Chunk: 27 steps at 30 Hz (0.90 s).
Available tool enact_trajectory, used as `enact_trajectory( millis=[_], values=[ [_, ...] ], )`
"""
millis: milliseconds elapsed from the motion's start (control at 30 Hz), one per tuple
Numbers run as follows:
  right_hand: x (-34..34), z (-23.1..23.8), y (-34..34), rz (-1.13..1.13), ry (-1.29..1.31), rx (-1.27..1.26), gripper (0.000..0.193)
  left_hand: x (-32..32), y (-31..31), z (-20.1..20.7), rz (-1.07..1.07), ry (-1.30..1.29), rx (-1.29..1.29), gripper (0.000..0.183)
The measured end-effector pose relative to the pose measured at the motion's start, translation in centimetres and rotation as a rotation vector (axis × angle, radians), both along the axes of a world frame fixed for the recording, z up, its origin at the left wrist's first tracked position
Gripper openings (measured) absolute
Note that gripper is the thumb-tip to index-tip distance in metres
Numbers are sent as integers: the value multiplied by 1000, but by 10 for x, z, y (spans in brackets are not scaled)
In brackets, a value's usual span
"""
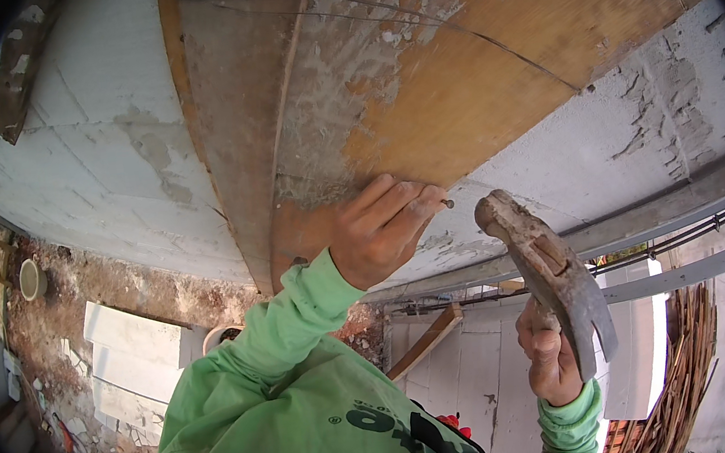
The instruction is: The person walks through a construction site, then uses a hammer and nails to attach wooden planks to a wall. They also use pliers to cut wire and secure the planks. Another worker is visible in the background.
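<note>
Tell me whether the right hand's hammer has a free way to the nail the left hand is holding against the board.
Probably yes. The right hand holds the hammer with its head just right of the nail, and nothing lies between them. The left hand pinches the nail against the wooden board, so its fingers sit close to the strike.

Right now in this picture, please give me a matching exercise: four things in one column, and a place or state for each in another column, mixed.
1. left hand
2. right hand
3. hammer
4. wooden board

a. fixed against the white wall
b. pinches a nail at the board's edge
c. raised, head close to the nail
d. grips a handle

Pairs: 1-b, 2-d, 3-c, 4-a
</note>
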State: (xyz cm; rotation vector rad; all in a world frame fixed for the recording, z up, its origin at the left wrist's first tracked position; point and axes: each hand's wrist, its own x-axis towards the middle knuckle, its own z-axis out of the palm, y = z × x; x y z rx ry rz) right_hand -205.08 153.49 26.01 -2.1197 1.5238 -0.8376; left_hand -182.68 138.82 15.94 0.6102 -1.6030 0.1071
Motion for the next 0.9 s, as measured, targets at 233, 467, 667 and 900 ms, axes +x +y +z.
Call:
enact_trajectory(
  millis=[233,467,667,900],
  values=[
    [1,9,-18,73,331,77,48,0,2,2,34,0,9,29],
    [4,8,-7,35,143,-84,58,1,0,3,-23,31,-9,33],
    [13,18,-18,93,221,12,28,0,-1,3,11,25,-12,32],
    [22,17,-11,53,340,-53,44,0,-1,2,10,37,5,25]
  ],
)
